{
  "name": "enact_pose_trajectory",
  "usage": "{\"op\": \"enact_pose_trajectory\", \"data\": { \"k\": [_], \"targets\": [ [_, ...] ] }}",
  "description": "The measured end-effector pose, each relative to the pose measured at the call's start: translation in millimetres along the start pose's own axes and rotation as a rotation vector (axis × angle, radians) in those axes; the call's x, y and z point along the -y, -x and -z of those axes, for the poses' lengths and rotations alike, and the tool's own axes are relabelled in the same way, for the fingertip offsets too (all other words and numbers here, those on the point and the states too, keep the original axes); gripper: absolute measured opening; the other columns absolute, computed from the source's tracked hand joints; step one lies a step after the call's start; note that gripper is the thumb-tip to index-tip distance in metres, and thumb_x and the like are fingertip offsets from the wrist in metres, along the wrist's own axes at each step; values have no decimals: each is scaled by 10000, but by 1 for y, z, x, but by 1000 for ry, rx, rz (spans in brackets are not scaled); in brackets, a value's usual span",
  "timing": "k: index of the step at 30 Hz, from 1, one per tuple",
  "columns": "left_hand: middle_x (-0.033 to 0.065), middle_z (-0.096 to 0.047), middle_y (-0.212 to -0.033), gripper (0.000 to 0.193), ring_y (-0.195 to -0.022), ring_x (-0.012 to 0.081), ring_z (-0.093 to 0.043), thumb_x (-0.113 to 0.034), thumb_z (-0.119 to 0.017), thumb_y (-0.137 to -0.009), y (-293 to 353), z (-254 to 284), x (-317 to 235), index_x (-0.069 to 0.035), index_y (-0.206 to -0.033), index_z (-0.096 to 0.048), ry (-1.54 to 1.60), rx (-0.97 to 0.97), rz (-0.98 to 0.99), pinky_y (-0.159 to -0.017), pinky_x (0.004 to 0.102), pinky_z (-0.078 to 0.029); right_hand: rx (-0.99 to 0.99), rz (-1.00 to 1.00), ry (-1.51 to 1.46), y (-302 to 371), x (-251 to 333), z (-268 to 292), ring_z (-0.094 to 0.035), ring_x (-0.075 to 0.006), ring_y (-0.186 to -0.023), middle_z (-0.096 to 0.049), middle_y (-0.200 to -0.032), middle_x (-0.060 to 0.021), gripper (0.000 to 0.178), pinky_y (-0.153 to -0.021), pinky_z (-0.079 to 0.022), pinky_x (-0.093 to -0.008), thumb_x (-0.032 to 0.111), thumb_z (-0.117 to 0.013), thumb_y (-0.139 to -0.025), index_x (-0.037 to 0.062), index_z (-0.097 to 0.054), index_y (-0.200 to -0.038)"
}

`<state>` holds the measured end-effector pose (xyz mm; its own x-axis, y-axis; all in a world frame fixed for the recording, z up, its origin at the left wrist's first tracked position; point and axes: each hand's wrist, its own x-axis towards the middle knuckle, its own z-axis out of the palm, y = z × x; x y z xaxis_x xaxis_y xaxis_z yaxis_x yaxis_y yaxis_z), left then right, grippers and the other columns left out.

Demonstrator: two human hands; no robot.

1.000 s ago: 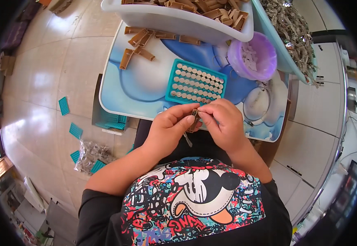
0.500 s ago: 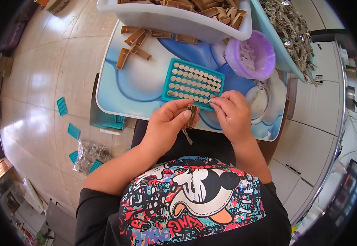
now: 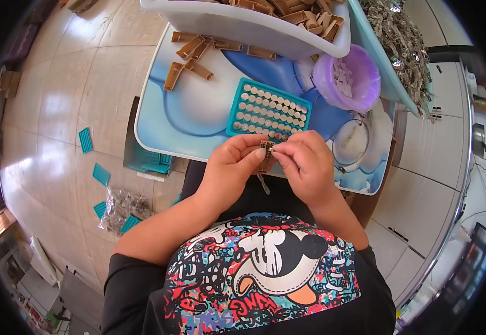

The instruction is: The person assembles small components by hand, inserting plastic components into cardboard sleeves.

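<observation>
My left hand [image 3: 229, 167] is closed around a small brown plastic casing [image 3: 266, 146] with a dark, board-like inner face. A thin strand, perhaps wires, hangs below it [image 3: 263, 184]. Pinched between thumb and fingers, my right hand [image 3: 311, 167] presses a tiny silvery piece [image 3: 271, 149], apparently a button cell, against the casing's right edge. The fingertips partly cover it. Just beyond both hands lies a teal tray [image 3: 233, 114] holding rows of round silver button cells [image 3: 268, 111]. The tray's near right corner is hidden behind my right hand.
Loose brown casings [image 3: 198, 69] lie on the blue patterned table [image 3: 181, 120]. A white tub [image 3: 243, 25] of casings stands behind, with a purple bowl [image 3: 368, 84] of white pieces and a teal basin [image 3: 385, 70] of wired parts at right. Teal trays [image 3: 85, 140] lie on the floor.
My right hand has moved left from the tray's near edge to the casing, bringing a small silvery piece with it. My left hand keeps hold of the casing.
</observation>
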<state>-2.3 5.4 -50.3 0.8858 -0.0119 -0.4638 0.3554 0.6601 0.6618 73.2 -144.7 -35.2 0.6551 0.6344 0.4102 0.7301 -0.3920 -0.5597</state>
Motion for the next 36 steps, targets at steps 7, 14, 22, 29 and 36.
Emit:
{"op": "enact_pose_trajectory", "data": {
  "k": [7, 14, 22, 29, 36],
  "targets": [
    [101, -623, -1051, 269, -955, 172, -616, -74, -511, -921, -2, 5, 6, 10, -1176, -497, 52, 12, -3, -843, 316, -498, -33, 49, 67, 0, -7, 5, -553, -242, -666, -565, -763, -61, 217, -568, -438, -339, 21, -714, -647, 56, -650, -851],
    [132, -618, -1082, 258, -966, 203, -620, -84, -502, -928, -2, 4, 5, 6, -1170, -497, 19, 6, 10, -863, 336, -494, -62, -68, 120, 2, -19, 1, -552, -231, -677, -565, -760, -53, 219, -569, -438, -331, 40, -728, -635, 49, -665, -844],
    [120, -619, -1075, 262, -973, 192, -618, -80, -505, -926, -2, 5, 5, 3, -1174, -499, 22, 13, 8, -858, 325, -494, -73, -68, 93, 1, -13, 1, -540, -235, -669, -549, -735, -49, 149, -561, -424, -339, 51, -730, -633, 58, -619, -731],
    [65, -624, -1029, 260, -929, 121, -596, -78, -520, -919, -2, 5, 4, -4, -1168, -515, -42, -12, 8, -811, 283, -498, -37, -32, -30, -2, -1, -5, -531, -243, -655, -549, -737, -63, 161, -561, -418, -346, 50, -728, -634, 59, -619, -753],
    [78, -624, -1039, 249, -935, 138, -607, -70, -524, -915, -1, 3, 5, 0, -1154, -517, 3, 1, -2, -814, 292, -499, -61, 81, -11, 0, -8, -4, -536, -243, -655, -553, -738, -57, 197, -561, -424, -349, 53, -732, -622, 56, -638, -795]
  ]
}}
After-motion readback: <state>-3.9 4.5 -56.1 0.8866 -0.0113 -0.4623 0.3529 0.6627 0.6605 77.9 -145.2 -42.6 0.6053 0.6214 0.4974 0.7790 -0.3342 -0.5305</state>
